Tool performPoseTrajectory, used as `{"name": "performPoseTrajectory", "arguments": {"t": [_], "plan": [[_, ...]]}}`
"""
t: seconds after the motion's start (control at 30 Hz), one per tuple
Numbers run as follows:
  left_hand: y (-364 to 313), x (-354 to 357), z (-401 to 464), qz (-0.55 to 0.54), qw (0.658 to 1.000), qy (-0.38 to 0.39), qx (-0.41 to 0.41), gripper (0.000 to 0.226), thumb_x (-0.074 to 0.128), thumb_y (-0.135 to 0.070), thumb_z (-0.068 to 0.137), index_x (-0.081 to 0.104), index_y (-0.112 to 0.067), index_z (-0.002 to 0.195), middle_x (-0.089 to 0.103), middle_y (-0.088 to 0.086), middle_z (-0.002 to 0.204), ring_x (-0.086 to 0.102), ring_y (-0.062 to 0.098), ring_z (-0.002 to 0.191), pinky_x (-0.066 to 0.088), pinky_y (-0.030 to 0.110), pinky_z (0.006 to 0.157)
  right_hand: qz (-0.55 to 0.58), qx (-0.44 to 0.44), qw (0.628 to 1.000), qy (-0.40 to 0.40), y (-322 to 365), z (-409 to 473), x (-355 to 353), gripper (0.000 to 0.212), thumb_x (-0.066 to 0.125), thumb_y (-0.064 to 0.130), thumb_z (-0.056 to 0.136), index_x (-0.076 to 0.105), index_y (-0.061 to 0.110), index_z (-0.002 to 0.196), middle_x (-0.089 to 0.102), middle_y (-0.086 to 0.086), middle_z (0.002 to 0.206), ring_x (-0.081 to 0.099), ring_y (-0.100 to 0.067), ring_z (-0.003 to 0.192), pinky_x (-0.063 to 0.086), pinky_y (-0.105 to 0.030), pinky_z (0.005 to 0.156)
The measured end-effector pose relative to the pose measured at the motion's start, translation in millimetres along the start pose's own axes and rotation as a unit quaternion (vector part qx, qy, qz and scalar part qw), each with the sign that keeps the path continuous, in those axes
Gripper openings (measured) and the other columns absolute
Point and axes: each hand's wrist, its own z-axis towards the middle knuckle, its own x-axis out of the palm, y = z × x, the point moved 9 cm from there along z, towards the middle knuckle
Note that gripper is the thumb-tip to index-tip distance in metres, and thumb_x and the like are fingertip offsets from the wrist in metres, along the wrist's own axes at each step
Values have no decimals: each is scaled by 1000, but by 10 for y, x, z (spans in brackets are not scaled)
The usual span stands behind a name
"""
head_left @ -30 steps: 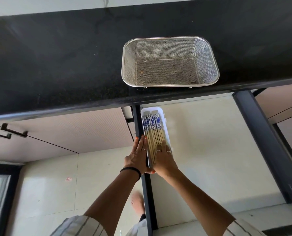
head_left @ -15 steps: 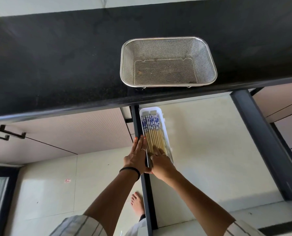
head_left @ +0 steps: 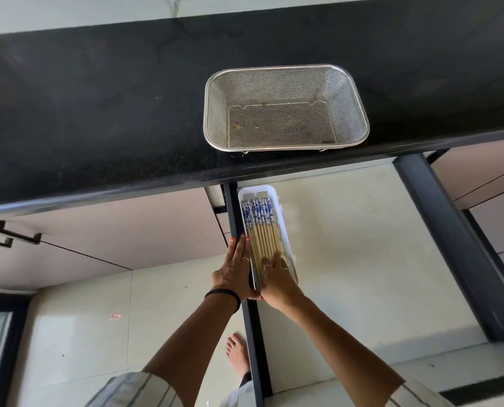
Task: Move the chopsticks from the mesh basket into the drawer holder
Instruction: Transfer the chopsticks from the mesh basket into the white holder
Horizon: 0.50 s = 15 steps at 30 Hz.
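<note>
My left hand (head_left: 235,274) wears a thin ring and orange-red nail polish; a black band (head_left: 223,298) circles that wrist. My right hand (head_left: 277,279) bears thin rings on two fingers. Both forearms are bare, with striped pale sleeves (head_left: 133,390) at the elbows. One foot (head_left: 237,352) is bare.

Chopsticks' (head_left: 264,240) near ends under right hand (head_left: 277,282); sleeves cropped

Black speckled countertop (head_left: 98,113); pale cabinet fronts (head_left: 121,230) (dark handles); light floor (head_left: 77,333).
</note>
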Motion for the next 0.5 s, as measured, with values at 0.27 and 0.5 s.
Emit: {"name": "performPoseTrajectory", "arguments": {"t": [0.27, 0.5], "plan": [[7, 11, 13, 2, 1000, -2, 5, 131, 78, -50, 69, -18, -13, 150, -23, -4, 158, -21, 16, 146, 39, 39, 110, -66, -57, 996, 17, -17, -27, 97, 60, 55, 34, 94, 33, 17, 147, -4, -13, 162, 5, -33, 150, 17, -49, 121], [10, 7, 8, 13, 1000, 2, 3, 132, 77, -52, 69, -20, -14, 150, -24, -6, 157, -21, 15, 145, 43, 40, 106, 2, 5, 1000, -25, -110, -23, -28, 76, 53, 26, 95, 8, 1, 152, -4, -23, 160, 5, -37, 149, 16, -42, 120]]}}
